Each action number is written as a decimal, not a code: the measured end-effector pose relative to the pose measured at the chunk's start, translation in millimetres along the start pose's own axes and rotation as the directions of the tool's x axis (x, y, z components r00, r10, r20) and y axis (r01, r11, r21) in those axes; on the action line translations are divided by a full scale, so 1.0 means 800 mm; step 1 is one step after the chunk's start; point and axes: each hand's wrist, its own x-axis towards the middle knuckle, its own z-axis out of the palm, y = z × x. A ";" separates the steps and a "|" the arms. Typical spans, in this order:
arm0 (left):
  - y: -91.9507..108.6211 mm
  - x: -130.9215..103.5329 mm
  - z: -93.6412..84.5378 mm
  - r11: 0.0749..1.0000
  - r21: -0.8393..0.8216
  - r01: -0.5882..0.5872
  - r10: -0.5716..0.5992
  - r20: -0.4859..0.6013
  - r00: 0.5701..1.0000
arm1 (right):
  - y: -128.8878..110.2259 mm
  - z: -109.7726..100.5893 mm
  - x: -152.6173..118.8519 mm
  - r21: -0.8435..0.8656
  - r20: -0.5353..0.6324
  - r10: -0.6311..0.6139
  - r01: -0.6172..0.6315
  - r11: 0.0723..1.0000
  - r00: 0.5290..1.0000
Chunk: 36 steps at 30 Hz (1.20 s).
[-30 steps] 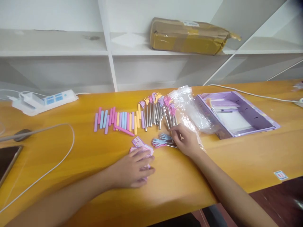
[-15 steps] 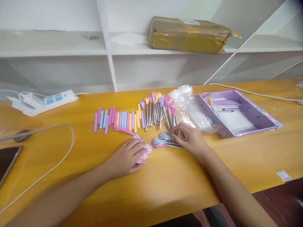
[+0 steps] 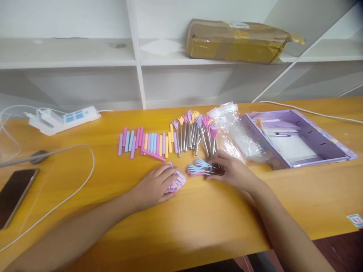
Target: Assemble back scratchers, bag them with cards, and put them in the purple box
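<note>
Fingers point(image 3: 168, 174) of left hand point(image 3: 151, 187) curled over printed cards point(image 3: 177, 184).

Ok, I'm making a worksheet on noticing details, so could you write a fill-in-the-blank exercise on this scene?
1. The left hand rests on patterned cards; the topmost hand-shaped ends beside the right hand are light ____.
2. The open box beyond the clear plastic bags has ____ inner walls.
3. The taped cardboard parcel rests on a white ____.
4. The phone lies near the picture's ____ edge.

Missing words: blue; purple; shelf; left.
</note>
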 end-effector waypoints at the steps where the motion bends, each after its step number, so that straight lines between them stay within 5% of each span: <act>1: 0.000 0.000 0.000 1.000 -0.006 0.003 -0.003 0.000 1.000 | -0.001 0.001 0.000 0.000 0.002 0.001 -0.001 1.000 1.000; 10: 0.001 -0.001 -0.011 0.982 -0.189 0.004 -0.013 -0.046 0.999 | -0.011 0.007 0.004 -0.053 -0.060 -0.072 0.068 0.996 0.996; 16: -0.003 -0.001 -0.022 0.930 -0.351 0.106 -0.153 -0.107 0.982 | -0.015 0.011 0.004 -0.040 -0.095 -0.030 0.026 0.999 0.995; 23: -0.005 -0.002 -0.015 0.922 -0.369 0.119 -0.165 -0.094 0.982 | -0.016 0.011 0.003 -0.025 -0.087 0.067 -0.069 0.997 0.994; 26: -0.005 -0.001 -0.014 0.921 -0.367 0.129 -0.177 -0.099 0.979 | -0.015 0.007 0.007 0.022 -0.192 0.239 -0.239 0.971 0.952; 31: -0.006 -0.001 -0.014 0.917 -0.374 0.137 -0.186 -0.097 0.978 | 0.004 -0.036 0.045 0.058 -0.398 0.450 -0.467 0.882 0.800; 36: -0.006 -0.001 -0.015 0.914 -0.380 0.140 -0.194 -0.108 0.975 | 0.029 -0.085 0.125 0.022 -0.333 0.514 -0.538 0.843 0.791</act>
